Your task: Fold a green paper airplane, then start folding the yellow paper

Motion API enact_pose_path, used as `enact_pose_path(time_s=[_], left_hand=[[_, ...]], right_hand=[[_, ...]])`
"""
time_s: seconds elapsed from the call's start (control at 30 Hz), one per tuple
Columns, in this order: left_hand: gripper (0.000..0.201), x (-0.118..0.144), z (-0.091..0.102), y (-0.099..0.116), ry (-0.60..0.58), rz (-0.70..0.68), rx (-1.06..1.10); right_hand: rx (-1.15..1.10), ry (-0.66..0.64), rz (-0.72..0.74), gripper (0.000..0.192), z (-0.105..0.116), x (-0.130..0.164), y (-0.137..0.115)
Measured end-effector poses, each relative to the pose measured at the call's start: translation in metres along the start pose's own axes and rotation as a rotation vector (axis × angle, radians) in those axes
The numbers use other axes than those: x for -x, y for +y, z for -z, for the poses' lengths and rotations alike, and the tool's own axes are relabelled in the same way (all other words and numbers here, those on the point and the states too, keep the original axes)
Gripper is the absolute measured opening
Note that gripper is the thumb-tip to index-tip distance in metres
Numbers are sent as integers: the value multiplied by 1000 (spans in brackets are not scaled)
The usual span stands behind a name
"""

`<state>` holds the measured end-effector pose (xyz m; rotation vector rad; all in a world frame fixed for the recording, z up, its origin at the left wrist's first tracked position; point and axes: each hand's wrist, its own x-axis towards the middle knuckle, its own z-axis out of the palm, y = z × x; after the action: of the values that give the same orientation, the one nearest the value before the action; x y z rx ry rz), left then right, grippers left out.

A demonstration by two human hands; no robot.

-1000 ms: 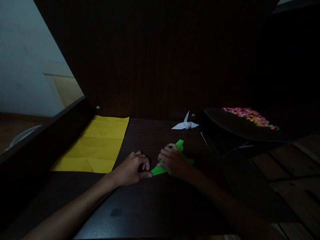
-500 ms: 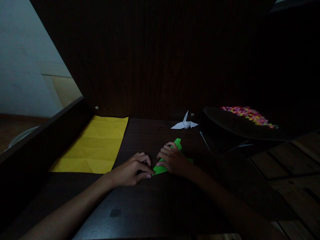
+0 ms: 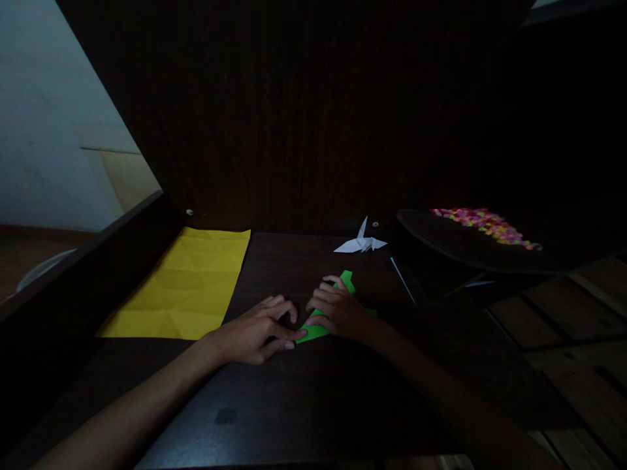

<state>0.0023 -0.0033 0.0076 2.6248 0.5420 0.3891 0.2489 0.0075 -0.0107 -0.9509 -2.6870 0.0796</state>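
Observation:
A folded piece of green paper (image 3: 313, 333) lies on the dark tabletop, much of it hidden under my right hand (image 3: 340, 309). My right hand holds it down with curled fingers. A green point shows past the fingers at the top, and a sliver shows beside the wrist. My left hand (image 3: 262, 330) has its index fingertip pressed on the paper's lower left corner, the thumb close below at the edge. Behind the hands stands a white origami crane (image 3: 361, 244).
A creased yellow sheet (image 3: 191, 281) lies flat to the left, beside a dark raised side edge (image 3: 98, 251). A dark upright panel (image 3: 294, 117) closes off the back. Right of the crane are a thin white strip (image 3: 402, 281) and a cluster of colourful beads or flowers (image 3: 484, 224).
My left index finger has moved slightly right, farther onto the green paper's corner. My right hand stays in nearly the same place.

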Motion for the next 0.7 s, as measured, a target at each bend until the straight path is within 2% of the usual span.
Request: enact_pose_path(time_s=[0.23,0.47,0.7], left_hand=[[27,1,5,2,-53,-9,-30],[29,3,13,8,-80,-17,-68],[28,8,16,11,-57,-38,-119]], right_hand=[[0,10,-6,20,2,0,0],[46,83,-12,23,8,3,5],[67,99,-9,25,5,4,8]])
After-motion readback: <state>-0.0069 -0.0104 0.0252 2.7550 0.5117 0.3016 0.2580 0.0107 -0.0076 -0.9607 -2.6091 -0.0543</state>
